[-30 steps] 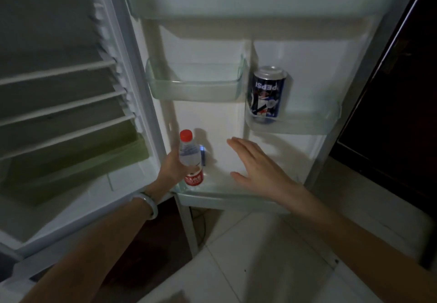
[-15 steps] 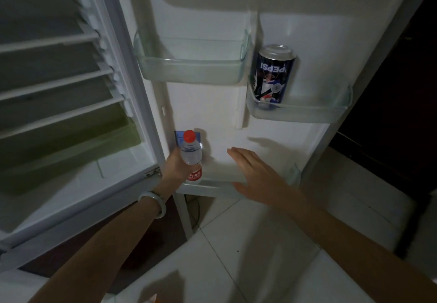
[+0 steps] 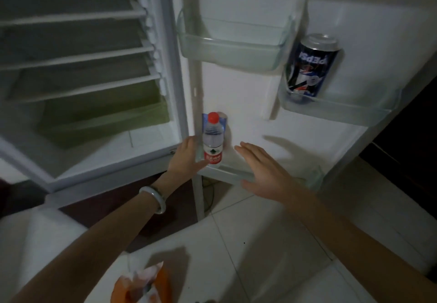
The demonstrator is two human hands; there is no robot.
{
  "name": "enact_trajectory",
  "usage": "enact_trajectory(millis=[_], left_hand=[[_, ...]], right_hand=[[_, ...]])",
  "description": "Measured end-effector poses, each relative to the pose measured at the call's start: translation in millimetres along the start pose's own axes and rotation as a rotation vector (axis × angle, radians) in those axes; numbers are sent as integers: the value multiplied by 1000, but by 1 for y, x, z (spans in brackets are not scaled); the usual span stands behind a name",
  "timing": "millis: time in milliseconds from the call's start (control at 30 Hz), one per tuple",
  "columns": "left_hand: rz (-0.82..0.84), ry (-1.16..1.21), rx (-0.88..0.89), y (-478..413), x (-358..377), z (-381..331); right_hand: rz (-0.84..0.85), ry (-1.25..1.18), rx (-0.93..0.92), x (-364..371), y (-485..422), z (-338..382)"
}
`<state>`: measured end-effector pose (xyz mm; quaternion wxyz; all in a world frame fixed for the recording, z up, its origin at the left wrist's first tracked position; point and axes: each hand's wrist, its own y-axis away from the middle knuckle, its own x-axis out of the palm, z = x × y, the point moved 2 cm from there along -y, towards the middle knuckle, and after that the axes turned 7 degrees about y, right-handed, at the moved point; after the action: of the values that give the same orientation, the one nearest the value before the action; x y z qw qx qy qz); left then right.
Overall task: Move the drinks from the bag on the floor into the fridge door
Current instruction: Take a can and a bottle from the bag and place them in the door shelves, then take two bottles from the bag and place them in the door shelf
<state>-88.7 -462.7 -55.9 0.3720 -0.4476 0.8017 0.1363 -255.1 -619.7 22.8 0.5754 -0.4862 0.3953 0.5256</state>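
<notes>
A small water bottle [image 3: 213,140] with a red cap and red label is standing upright at the centre of the frame, at the left end of the bottom shelf [image 3: 233,173] of the open fridge door [image 3: 248,94]. The left hand [image 3: 186,157] is wrapping its lower part from the left, fingers passing behind it, so the grasp is closing on the bottle. The right hand [image 3: 262,172] is hovering just right of the bottle, flat and spread wide, holding nothing and reaching over the shelf's front rail; whether it is touching the rail is unclear. A pale bangle [image 3: 153,198] is sitting on the left wrist. Up in the right of the frame, a blue Pepsi can [image 3: 308,66] is standing upside down in a clear door bin [image 3: 340,109], leaning slightly. To its left, a second clear bin [image 3: 229,49] is hanging higher on the door. The fridge interior [image 3: 78,66] with its white shelves is filling the upper left. At the bottom edge, an orange and white bag [image 3: 142,283] is lying on the pale tiled floor [image 3: 260,243], well apart from the door.
</notes>
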Motion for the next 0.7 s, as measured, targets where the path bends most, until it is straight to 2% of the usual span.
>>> enact_trajectory(millis=[100, 300, 533, 700], left_hand=[[-24, -251, 111, 44, -21, 3], [-46, -514, -37, 141, -51, 42], [-105, -589, -405, 290, -76, 106], [-112, -506, -673, 377, -61, 157]], right_hand=[[40, -23, -95, 16, -9, 15], [177, -94, -314, 74, -26, 69], [410, -87, -588, 158, -40, 158], [553, -58, -650, 220, -51, 201]])
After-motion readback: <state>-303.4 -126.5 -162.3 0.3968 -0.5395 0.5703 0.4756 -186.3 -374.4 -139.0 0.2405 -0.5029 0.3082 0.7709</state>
